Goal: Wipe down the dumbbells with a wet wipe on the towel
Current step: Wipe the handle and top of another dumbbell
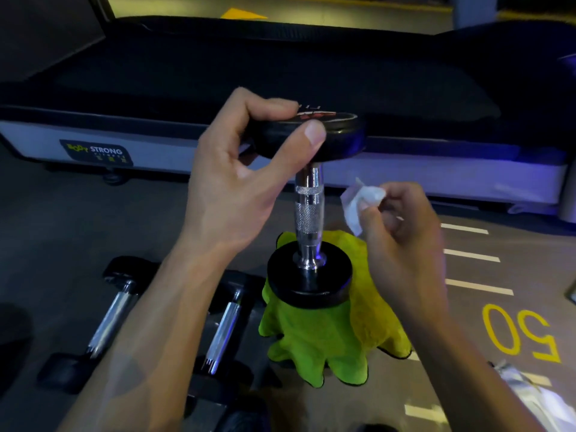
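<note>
On the lime-green towel [314, 338], centre of view, a dumbbell [308, 213] stands upright on one end. Heads are round black discs, matte rubbery look; bar is chrome, smooth at the collars, knurled in the middle, with blue-violet glints. Bottom head sits flat on the towel, which is plush microfibre, bunched into lobes, dark-edged, yellower on its right side. Top face of the upper head carries a red and white label, mostly unreadable at this angle and partly covered.

Left hand [240, 176] grips the upper head by its rim, thumb on the near edge, fingers curled over the top. Right hand [402, 232] is just right of the bar, not touching it, pinching a crumpled white wet wipe [358, 204] between thumb and fingertips; wipe looks thin, creased, slightly translucent.

Left of the towel, two more dumbbells [168, 319] lie on the grey floor [62, 219], same chrome knurled bars and black heads; the left forearm crosses over them and their near ends are dim. Behind, a long dark padded machine base [280, 73] with a pale side panel and a "STRONG" badge [96, 151]. Floor at right has white dashes and a yellow "50" [520, 335]. Something silvery and crinkled [530, 397] at bottom right is cut off by the frame; cannot tell what it is.
</note>
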`<state>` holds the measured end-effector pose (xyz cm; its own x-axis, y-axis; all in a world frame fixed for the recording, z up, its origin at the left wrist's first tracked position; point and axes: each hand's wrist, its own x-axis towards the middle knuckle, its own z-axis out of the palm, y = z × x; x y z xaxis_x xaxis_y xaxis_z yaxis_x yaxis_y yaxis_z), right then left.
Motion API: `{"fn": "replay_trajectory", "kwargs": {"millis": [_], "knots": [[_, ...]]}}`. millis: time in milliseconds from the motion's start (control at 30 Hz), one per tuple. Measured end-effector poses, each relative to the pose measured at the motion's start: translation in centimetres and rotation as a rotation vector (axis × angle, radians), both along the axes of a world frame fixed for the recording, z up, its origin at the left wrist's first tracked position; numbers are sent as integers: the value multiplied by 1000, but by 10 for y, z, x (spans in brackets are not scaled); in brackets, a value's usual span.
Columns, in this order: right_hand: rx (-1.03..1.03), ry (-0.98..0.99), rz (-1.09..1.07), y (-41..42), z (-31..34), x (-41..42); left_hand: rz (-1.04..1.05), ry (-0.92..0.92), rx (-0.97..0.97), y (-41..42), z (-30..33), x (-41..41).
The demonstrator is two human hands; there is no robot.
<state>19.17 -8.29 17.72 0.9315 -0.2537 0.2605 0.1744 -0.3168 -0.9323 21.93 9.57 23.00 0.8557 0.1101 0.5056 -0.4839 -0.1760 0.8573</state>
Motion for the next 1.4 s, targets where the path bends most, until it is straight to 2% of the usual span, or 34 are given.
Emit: {"fn": "replay_trajectory", "kwargs": {"millis": [100,167,233,300,367,433,533,600,767,933,1067,1400], "knots": [[-12,165,290,14,-10,-12,-8,-22,-25,4,-3,0],[-8,182,362,17,-11,-29,-5,-23,-45,7,-5,1],[-74,128,351,13,-12,-40,-1,-21,-70,9,-6,3],[-257,67,334,8,-14,-43,-3,-19,-88,10,-7,3],[-350,44,315,8,-12,-36,-5,-22,-97,9,-8,3],[-323,-24,252,13,-4,-22,-3,-23,-96,8,-7,5],[-123,-169,222,31,12,-4,8,-19,-77,7,-6,6],[-57,-181,230,40,6,-6,25,-15,-78,9,-7,7],[-225,-82,196,24,-17,-21,49,-6,-124,13,-9,6],[-115,-227,244,41,13,8,23,-22,-48,7,-5,6],[-64,-157,254,27,15,13,11,-30,-40,6,-4,4],[-129,-91,176,-15,21,27,-5,-14,-24,-5,-1,7]]}}
